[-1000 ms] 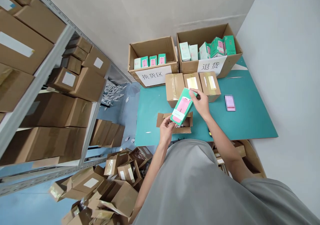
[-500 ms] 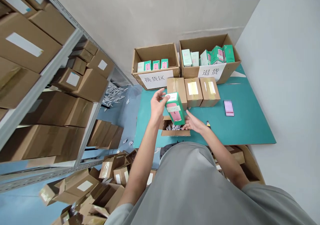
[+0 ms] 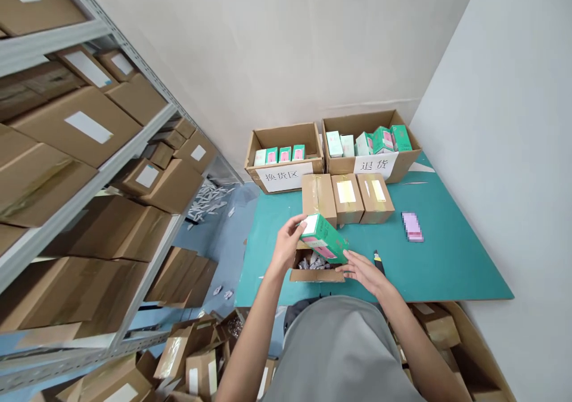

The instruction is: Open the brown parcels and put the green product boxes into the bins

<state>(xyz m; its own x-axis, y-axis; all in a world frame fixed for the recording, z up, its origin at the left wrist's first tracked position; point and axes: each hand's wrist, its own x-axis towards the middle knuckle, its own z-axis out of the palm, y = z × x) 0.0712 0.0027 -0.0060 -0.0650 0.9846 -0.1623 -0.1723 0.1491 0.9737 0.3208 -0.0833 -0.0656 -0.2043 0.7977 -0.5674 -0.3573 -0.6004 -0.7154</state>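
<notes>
A green product box (image 3: 328,241) with a pink panel is tilted in the air, its upper end to the left. My left hand (image 3: 289,240) grips that upper end, thumb on the white top. At the lower right end my right hand (image 3: 361,269) holds the box, thumb and fingers against its corner. Directly below, an open cardboard carton (image 3: 317,276) stands on the table with crumpled grey-white paper (image 3: 314,261) inside. The box hides part of this carton.
Three taped cartons (image 3: 347,198) stand behind my hands. Two open bins, a left one (image 3: 286,177) and a right one (image 3: 404,165), hold green boxes. A yellow-black cutter (image 3: 378,261) and a blurred pink item (image 3: 412,227) lie on the teal table (image 3: 451,265). Shelves (image 3: 134,146) fill the left.
The green box has turned from nearly upright to a slant, its lower end swinging right. My right hand has come onto that end. The camera view has tipped upward.
</notes>
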